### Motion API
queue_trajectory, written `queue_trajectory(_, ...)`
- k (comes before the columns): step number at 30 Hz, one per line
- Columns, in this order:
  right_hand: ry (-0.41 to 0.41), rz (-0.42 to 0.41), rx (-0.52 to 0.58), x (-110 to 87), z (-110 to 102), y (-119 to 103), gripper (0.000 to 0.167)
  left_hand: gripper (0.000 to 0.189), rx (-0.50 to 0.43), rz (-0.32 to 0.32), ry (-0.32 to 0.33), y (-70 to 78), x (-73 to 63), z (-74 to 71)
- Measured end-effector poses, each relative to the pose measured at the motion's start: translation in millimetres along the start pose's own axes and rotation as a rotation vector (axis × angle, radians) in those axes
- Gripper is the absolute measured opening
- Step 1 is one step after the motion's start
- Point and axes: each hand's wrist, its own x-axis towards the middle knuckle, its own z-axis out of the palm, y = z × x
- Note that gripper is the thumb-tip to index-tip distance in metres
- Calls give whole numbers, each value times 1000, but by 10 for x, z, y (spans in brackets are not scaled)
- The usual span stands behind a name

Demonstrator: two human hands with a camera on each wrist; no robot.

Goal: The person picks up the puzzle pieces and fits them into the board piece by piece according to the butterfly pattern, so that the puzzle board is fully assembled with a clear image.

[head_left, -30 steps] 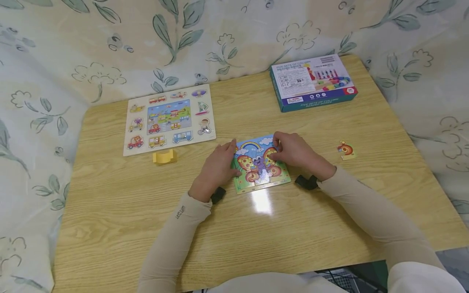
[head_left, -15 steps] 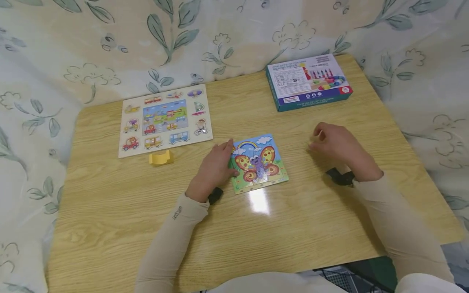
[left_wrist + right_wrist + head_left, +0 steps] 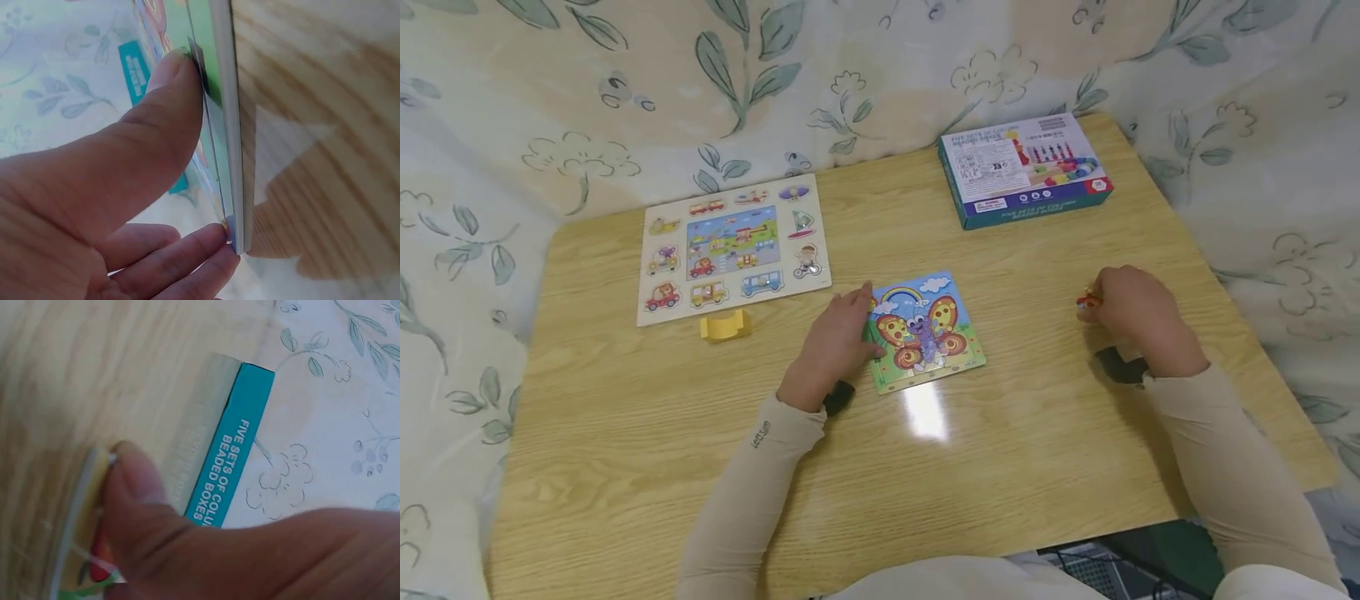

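Observation:
A square jigsaw puzzle (image 3: 925, 333) with a butterfly and rainbow picture lies flat in the middle of the table. Along its left side rests my left hand (image 3: 831, 342). In the left wrist view, the thumb (image 3: 169, 94) lies on the green part of the puzzle's face while the fingertips (image 3: 219, 240) touch the edge by a corner. Off to the right, my right hand (image 3: 1131, 312) pinches a small puzzle piece (image 3: 1087, 301) low over the table. The right wrist view shows this puzzle piece (image 3: 87, 487) nearly edge-on beside the thumb, its face largely covered.
A wooden vehicle puzzle board (image 3: 647, 250) lies at the back left, with a yellow curved block (image 3: 726, 326) just in front of it. A beaded-box toy carton (image 3: 1026, 171) stands at the back right. Floral cloth (image 3: 895, 75) hangs behind the table.
My right hand has left the butterfly puzzle, moved right and taken hold of the loose piece lying there. The left hand has stayed at the puzzle's left side.

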Motion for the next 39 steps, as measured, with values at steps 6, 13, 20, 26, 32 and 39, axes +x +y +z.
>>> queue_trajectory(6,-8,-34,-9,21,70,-16,33,97,0,16,11,-23,34,21)
queue_trajectory(13,-38,-48,49,0,63,-14,52,98,-20,21,20,-26,42,35)
queue_trajectory(20,-47,-94,28,-25,121,-46,55,100,-24,22,17,-44,31,37)
queue_trajectory(26,78,-229,76,37,172,-191,30,98,-34,23,25,-56,31,33)
queue_trajectory(32,84,-355,202,72,177,-514,27,98,-38,27,23,-55,41,27)
queue_trajectory(39,-119,-479,294,118,230,-992,40,98,-30,27,39,-63,42,2)
